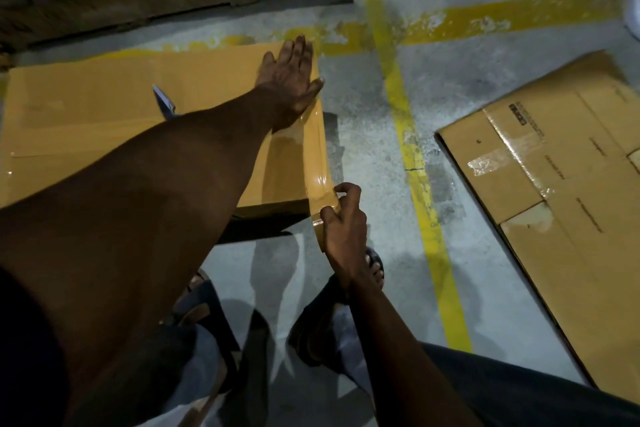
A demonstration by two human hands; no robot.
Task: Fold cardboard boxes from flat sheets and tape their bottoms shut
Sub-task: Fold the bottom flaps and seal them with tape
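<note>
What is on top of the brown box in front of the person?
The left hand lies flat on the box, on glossy tape that the right hand pinches. A small pale object shows; the forearm covers the rest.

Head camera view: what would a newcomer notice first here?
The left hand presses flat on the far right corner of the brown cardboard box, while the right hand pinches a shiny strip of clear tape at its right edge. Yellow painted floor lines cross to the right, beside a flattened cardboard sheet.

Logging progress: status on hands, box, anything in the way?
Left hand flat on box. Right hand pinching tape at its near corner. Flat carton lies apart, right.
</note>
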